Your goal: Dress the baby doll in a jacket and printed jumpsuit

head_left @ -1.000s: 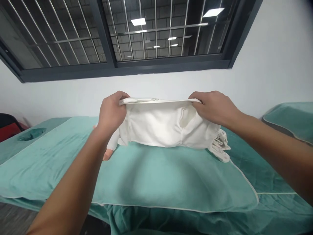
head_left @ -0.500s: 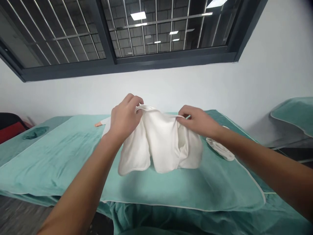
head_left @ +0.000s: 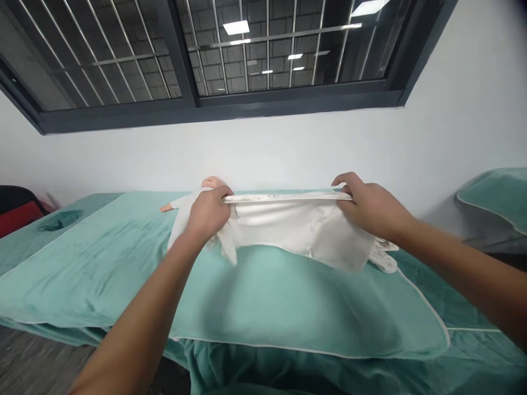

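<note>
A white cloth garment (head_left: 296, 227) is stretched flat and level between my two hands, a little above the teal-covered bed (head_left: 255, 296). My left hand (head_left: 208, 211) grips its left end and my right hand (head_left: 368, 206) grips its right end. Behind my left hand lies a baby doll (head_left: 193, 200) in white clothes, head toward the wall, partly hidden by the hand and the garment. Another white cloth piece (head_left: 385, 258) lies on the bed under my right wrist.
A white wall and a barred dark-framed window (head_left: 230, 55) rise behind the bed. A second teal-covered bed (head_left: 494, 200) stands at the right. A red and black object (head_left: 16, 211) sits at the far left, near a hole in the bed cover (head_left: 57, 222).
My hands have moved apart and pulled the bunched garment out taut and level again. The doll's head now shows behind my left hand.
</note>
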`<state>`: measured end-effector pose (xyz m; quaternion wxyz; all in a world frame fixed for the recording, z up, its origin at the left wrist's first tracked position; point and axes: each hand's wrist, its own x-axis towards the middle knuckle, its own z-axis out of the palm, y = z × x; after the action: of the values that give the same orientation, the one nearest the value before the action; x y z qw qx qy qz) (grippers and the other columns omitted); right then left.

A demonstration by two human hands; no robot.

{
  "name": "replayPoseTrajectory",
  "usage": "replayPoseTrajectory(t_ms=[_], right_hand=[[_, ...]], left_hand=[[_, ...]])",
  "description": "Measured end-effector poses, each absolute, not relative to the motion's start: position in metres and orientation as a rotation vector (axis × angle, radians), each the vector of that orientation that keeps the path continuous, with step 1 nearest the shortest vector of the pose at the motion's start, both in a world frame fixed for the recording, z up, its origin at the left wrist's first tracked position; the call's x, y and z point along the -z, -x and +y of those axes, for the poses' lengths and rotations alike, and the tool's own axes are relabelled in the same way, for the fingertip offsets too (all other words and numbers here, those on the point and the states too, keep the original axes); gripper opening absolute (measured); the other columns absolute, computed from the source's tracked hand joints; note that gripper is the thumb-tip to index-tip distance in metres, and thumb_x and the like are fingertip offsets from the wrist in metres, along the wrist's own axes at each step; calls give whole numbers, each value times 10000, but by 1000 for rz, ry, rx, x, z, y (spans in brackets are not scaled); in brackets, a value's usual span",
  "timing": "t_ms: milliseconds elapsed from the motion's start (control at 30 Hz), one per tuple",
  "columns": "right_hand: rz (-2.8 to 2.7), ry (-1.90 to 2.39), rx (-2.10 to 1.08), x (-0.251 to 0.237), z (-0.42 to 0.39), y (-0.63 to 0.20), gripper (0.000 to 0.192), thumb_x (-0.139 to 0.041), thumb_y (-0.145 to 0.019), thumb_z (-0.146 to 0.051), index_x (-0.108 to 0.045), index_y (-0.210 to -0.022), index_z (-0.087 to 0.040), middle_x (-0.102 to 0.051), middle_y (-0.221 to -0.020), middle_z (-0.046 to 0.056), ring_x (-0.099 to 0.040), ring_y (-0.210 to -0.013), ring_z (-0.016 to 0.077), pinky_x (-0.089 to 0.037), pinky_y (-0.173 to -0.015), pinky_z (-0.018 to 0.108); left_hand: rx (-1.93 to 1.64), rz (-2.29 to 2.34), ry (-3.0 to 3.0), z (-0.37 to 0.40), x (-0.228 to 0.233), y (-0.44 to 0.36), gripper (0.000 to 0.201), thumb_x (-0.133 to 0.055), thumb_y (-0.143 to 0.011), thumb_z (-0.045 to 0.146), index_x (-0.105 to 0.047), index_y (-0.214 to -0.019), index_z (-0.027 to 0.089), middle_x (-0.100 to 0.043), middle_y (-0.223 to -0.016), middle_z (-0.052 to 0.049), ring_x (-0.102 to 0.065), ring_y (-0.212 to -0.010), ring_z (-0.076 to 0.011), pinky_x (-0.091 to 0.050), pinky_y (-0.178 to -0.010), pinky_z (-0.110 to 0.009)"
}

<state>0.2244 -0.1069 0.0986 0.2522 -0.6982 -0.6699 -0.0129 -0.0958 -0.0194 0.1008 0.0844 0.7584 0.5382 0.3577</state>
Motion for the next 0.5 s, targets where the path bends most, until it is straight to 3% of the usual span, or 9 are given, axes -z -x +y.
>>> replayPoseTrajectory(t_ms=[133,233,400,500], right_hand=[[-1762,1963,-54,-96,-114,-238,329,-475,-819,-276,-594,-1122,-320,-693,-978,37,-618,-751,251,-442,-588,321],[-1775,2079,-135,-98,-96,-246,298,-484,-803,-271,-656,-1044,-303,-695,-958,49,-627,-753,255,-451,-596,325],[-2023,2273,-230,-69,-34,-242,325,-471,-818,-245,-657,-1083,-255,-682,-1088,81,-625,-943,285,-463,-728,359],[-2021,2381,-23,-25,-12,-214,389,-427,-848,-161,-603,-1193,-193,-660,-1127,146,-625,-968,305,-465,-765,404]], left_hand=[[-924,1501,-1960,-19,-98,118,162,-601,-679,204,-704,-798,238,-693,-815,-36,-600,-771,-259,-436,-684,-307],[-622,1511,-1917,-9,-97,128,280,-660,-694,339,-705,-955,247,-709,-934,-37,-624,-884,-282,-477,-744,-322],[-90,1810,-2217,20,-65,115,344,-507,-861,466,-620,-1050,201,-669,-1133,-95,-611,-1049,-301,-475,-896,-402],[-87,2097,-2299,23,-22,93,325,-460,-913,386,-552,-1145,178,-631,-1181,-138,-597,-1092,-309,-482,-883,-402]])
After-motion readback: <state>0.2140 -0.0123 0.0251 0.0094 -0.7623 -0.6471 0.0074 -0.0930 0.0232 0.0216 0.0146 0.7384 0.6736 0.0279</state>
